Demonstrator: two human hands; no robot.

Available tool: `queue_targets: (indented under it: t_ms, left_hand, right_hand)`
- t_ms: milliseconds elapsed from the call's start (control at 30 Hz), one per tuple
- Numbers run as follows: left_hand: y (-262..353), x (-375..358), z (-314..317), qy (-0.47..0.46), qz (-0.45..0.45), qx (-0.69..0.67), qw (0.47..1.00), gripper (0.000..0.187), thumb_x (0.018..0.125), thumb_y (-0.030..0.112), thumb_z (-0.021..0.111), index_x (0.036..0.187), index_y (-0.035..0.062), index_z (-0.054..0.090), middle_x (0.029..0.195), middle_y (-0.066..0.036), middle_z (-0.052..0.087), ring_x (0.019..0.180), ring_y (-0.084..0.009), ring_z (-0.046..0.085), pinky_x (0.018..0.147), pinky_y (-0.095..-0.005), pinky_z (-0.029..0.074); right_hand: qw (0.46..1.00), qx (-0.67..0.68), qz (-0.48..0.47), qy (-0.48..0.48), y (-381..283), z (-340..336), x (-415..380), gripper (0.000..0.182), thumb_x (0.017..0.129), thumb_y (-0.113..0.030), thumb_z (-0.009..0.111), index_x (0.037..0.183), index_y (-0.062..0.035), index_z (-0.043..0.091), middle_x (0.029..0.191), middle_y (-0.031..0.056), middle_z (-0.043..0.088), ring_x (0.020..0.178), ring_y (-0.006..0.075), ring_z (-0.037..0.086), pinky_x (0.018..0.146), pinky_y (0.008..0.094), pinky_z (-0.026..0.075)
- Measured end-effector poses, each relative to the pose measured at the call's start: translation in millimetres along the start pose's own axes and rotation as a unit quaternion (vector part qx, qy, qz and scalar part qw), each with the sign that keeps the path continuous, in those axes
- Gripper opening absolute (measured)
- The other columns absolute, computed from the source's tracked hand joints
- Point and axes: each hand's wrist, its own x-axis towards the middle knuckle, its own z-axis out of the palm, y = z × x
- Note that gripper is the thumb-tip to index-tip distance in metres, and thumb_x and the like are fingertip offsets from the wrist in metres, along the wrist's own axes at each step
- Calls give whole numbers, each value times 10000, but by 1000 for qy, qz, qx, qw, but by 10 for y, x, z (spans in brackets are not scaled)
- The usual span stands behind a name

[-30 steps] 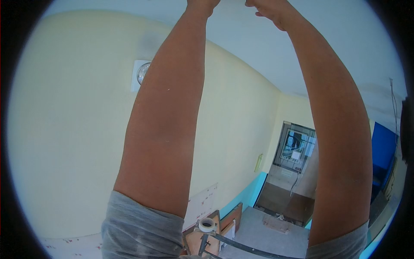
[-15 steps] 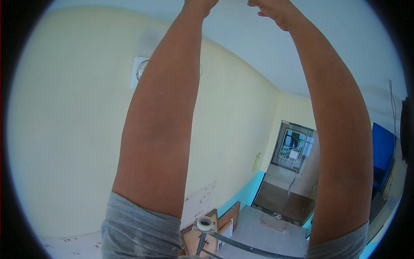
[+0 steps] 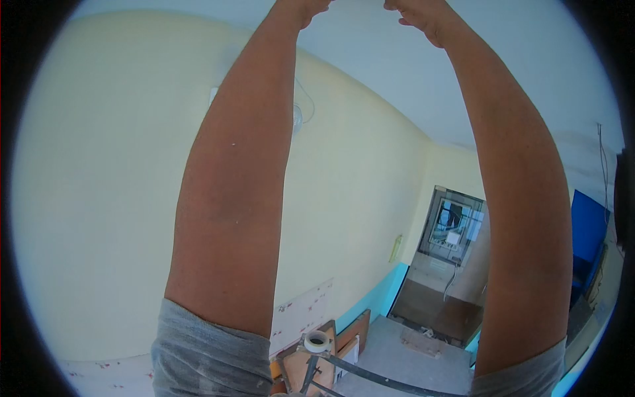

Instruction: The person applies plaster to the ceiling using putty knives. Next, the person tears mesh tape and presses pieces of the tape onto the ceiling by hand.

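Both my arms reach up overhead toward the white ceiling [image 3: 370,53]. My left hand [image 3: 305,10] is at the top edge and mostly cut off; its visible fingers curl inward. My right hand [image 3: 423,18] is also cut by the top edge, with its fingers bent toward the left hand. Anything the hands grip lies outside the view. Behind my left forearm, a round clear fitting [image 3: 297,119] with a thin wire shows on the cream wall [image 3: 350,178].
Below me, a roll of tape [image 3: 317,341] sits on a dark metal frame [image 3: 383,380]. Wooden boards [image 3: 352,331] lean by the wall. A doorway with a glass panel [image 3: 451,223] is ahead. At right are a blue panel [image 3: 587,228] and hanging wires [image 3: 602,155].
My left arm and hand have shifted slightly left, uncovering the round fitting and its wire on the right side of the forearm. My right arm has hardly moved.
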Motion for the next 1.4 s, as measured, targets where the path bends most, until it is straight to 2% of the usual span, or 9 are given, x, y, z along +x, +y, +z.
queue_targets:
  t_ms: [267, 333, 467, 633, 800, 967, 1100, 1200, 1400]
  left_hand:
    - [9, 30, -5, -70, 3, 5, 998, 574, 834, 48, 569, 1397, 32, 454, 1398, -137, 501, 1181, -263, 541, 945, -351, 483]
    - [-374, 357, -74, -34, 239, 394, 887, 563, 847, 64, 581, 1395, 37, 458, 1399, -148, 499, 1191, -260, 537, 962, -352, 476]
    - [180, -285, -120, -82, -73, 74, 991, 563, 883, 192, 668, 1397, 68, 475, 1417, -166, 484, 1268, -267, 474, 1093, -397, 390]
    - [-450, -1166, -118, -60, 86, 253, 962, 336, 871, 332, 592, 1014, 31, 636, 893, -166, 660, 841, -330, 616, 761, -422, 480]
    - [-1377, -3308, -286, -233, -56, 205, 949, 267, 884, 267, 588, 1047, 58, 617, 842, -185, 635, 784, -341, 619, 723, -420, 490]
    - [-2372, -5478, -433, -257, -325, 217, 884, 279, 854, 249, 674, 1063, 64, 667, 902, -144, 674, 821, -308, 648, 766, -386, 516]
    - [-2626, -6653, -337, -310, -314, 246, 863, 336, 831, 264, 696, 1110, 78, 672, 1092, -160, 633, 1018, -326, 604, 906, -405, 477]
    - [-2638, -7048, -74, -406, -284, 269, 826, 398, 823, 271, 707, 1177, 98, 653, 1264, -152, 557, 1187, -339, 512, 996, -459, 420]
    - [-2886, -7702, 484, -505, -263, 335, 751, 446, 840, 299, 691, 1251, 143, 615, 1424, -133, 418, 1326, -351, 379, 1060, -582, 334]
  right_hand:
    - [998, 42, -52, -6, 93, -3, 92, 691, 852, -127, 594, 1472, 20, 325, 1513, 206, 363, 1391, 337, 354, 1155, 400, 281]
    - [999, 30, -35, -13, 90, -1, 166, 697, 852, -128, 598, 1475, 17, 321, 1517, 203, 359, 1398, 335, 346, 1156, 395, 280]
    - [996, 24, -40, -72, 124, -104, 8, 656, 849, -181, 625, 1427, -4, 373, 1419, 160, 438, 1276, 285, 427, 1054, 363, 359]
    - [969, -85, -189, -132, 1031, 263, -372, 322, 827, -143, 652, 1131, -37, 650, 1011, 117, 707, 878, 237, 656, 809, 362, 511]
    - [895, -193, -170, -365, 1552, 266, -2585, 408, 880, -244, 620, 1242, -59, 594, 1233, 158, 619, 1177, 331, 562, 1024, 424, 433]
    - [867, 40, 140, -476, 2284, 106, -5075, 362, 878, -223, 644, 1177, -21, 621, 1149, 179, 643, 1016, 304, 645, 871, 411, 515]
    - [804, 28, 448, -389, 2543, -186, -7561, 378, 824, -235, 702, 1120, -7, 641, 1034, 183, 689, 856, 300, 688, 781, 401, 543]
    - [752, -114, 266, -593, 2513, -915, -9768, 357, 836, -336, 661, 1046, -49, 687, 1020, 122, 705, 955, 327, 658, 849, 421, 522]
    - [526, -114, 479, -693, 1209, -2362, -10900, 391, 876, -353, 631, 1071, -16, 667, 1103, 157, 676, 1061, 311, 638, 918, 415, 506]
